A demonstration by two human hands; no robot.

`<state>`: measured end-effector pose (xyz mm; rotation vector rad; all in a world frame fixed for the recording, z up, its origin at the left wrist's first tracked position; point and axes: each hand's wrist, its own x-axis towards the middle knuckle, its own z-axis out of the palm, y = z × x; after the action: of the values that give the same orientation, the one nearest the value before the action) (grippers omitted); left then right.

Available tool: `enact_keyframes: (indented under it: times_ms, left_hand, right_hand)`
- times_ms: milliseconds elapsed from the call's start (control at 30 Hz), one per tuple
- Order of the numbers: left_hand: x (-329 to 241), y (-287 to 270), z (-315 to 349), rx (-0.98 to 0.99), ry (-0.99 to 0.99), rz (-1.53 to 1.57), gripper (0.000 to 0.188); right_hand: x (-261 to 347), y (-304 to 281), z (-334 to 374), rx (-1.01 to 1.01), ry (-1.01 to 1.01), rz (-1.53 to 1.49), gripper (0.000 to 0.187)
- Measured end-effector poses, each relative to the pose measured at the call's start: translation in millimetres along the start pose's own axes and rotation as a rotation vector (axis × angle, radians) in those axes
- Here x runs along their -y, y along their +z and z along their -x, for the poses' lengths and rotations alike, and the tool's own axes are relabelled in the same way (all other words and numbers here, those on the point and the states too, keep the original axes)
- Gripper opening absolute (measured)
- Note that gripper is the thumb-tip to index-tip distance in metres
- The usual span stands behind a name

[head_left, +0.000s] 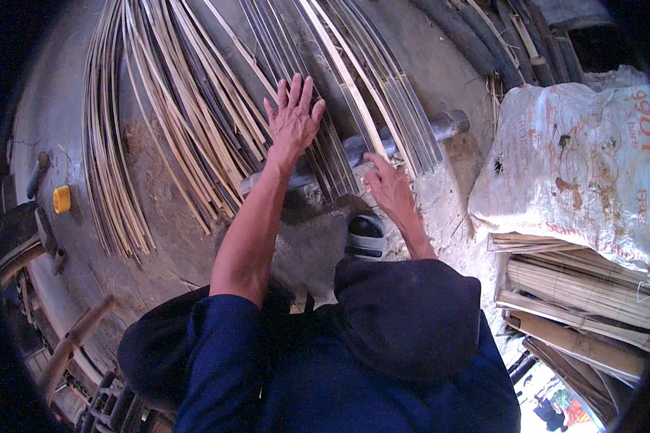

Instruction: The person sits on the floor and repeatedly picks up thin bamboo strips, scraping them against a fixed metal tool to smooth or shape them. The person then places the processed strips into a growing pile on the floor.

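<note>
My left hand [295,121] rests palm down with its fingers spread, on or just over a row of dark bamboo strips [332,155]. Closer to me, my right hand [388,186] has its fingers curled at the near end of a pale bamboo strip [357,105], seemingly pinching it. Another group of bamboo strips [412,119] lies just to the right. These strips cross a thick dark pole [448,125] lying sideways on the floor. The ends under my right fingers are partly hidden.
Many loose bamboo strips [112,144] fan out at the left. A yellow object [62,199] sits on the floor beyond them. At right, a white printed sack [556,166] lies above stacked split bamboo [585,289]. My sandalled foot [366,238] is by the pole.
</note>
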<state>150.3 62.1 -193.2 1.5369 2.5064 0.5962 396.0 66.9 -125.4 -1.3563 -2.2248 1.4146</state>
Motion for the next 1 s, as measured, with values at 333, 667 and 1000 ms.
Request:
enact_keyframes:
  times_ms: [333,667,1000]
  left_hand:
    - [-5.6,4.9,-3.7,-0.018,0.04,0.036,0.059]
    - [-3.8,9.9,-5.7,-0.088,0.121,-0.153,0.054]
    - [-2.9,12.3,-7.4,0.055,0.049,-0.134,0.058]
  right_hand:
    - [-22.5,32.1,11.9,-0.096,0.209,-0.419,0.026]
    - [-5.3,4.7,31.6,-0.326,-0.014,-0.113,0.021]
    - [-41.2,-54.3,39.3,-0.615,0.236,0.114,0.016]
